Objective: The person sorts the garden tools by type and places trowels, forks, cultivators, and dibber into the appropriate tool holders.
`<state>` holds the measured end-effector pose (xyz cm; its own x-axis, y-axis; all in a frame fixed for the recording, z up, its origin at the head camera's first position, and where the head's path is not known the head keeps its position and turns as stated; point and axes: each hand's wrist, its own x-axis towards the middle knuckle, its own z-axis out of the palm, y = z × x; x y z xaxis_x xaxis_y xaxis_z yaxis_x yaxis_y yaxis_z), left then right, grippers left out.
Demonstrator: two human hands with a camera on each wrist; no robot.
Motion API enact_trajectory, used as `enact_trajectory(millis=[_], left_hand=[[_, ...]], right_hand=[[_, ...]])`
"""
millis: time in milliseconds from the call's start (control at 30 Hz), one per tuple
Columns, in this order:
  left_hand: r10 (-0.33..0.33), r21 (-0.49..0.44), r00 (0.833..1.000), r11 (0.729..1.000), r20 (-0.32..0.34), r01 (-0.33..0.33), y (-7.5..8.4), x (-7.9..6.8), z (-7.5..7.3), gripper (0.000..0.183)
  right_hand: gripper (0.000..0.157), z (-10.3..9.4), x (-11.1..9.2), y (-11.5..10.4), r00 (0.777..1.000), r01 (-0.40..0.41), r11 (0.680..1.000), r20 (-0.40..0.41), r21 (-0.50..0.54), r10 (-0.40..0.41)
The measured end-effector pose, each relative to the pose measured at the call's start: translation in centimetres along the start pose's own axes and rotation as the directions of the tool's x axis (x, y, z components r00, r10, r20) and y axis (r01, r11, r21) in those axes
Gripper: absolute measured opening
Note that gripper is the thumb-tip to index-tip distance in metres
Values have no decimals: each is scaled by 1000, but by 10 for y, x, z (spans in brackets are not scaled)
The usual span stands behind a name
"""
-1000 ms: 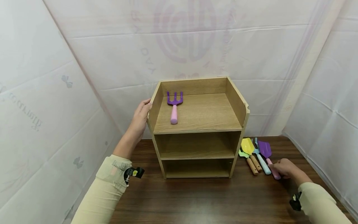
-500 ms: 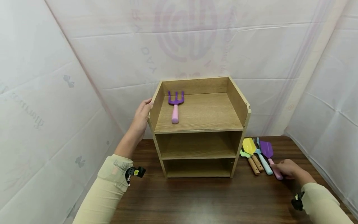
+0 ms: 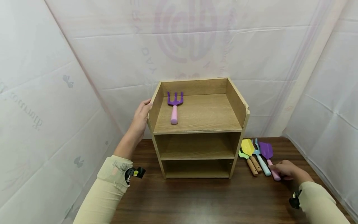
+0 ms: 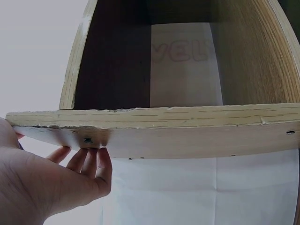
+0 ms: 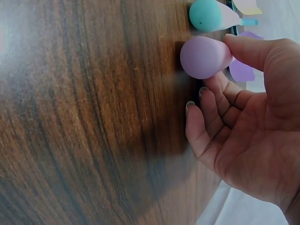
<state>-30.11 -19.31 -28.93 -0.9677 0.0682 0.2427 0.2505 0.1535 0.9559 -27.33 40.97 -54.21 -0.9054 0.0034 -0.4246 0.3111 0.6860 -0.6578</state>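
My left hand [image 3: 140,115] holds the outer left side of a wooden shelf unit [image 3: 199,132]. In the left wrist view its bent fingers [image 4: 104,171] touch the side panel just below the edge. My right hand [image 3: 288,170] pinches the pink handle of a purple garden trowel [image 3: 266,150], which lies on the table. Thumb and fingers meet the handle's sides [image 5: 202,58] in the right wrist view. A purple hand fork [image 3: 175,102] with a pink handle lies on the shelf's top tier, at the left.
Left of the held trowel lie a light blue hand fork [image 3: 262,161], a yellow trowel [image 3: 247,147] and a green tool [image 3: 242,154], both wooden-handled. They are close beside the shelf's right side on the dark wood table [image 3: 201,202]. White sheeting [image 3: 265,56] encloses the back and sides.
Both hands keep their places, the left at the shelf and the right on the trowel's handle. Only a slight shift of the whole view shows.
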Motion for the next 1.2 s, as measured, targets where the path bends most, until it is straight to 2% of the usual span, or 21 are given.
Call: enact_trajectory(millis=[600, 800, 1200], left_hand=[[-2, 14, 1000, 1000, -7, 2, 1, -5, 0, 57], [-2, 3, 1000, 1000, -2, 2, 1, -3, 3, 57], [-23, 3, 1000, 1000, -1, 23, 3, -3, 1, 58]], right_hand=[[36, 4, 1, 3, 1000, -2, 1000, -9, 8, 2], [35, 3, 0, 5, 1000, -3, 1000, -15, -17, 3], [35, 5, -1, 6, 998, 34, 999, -44, -11, -35]])
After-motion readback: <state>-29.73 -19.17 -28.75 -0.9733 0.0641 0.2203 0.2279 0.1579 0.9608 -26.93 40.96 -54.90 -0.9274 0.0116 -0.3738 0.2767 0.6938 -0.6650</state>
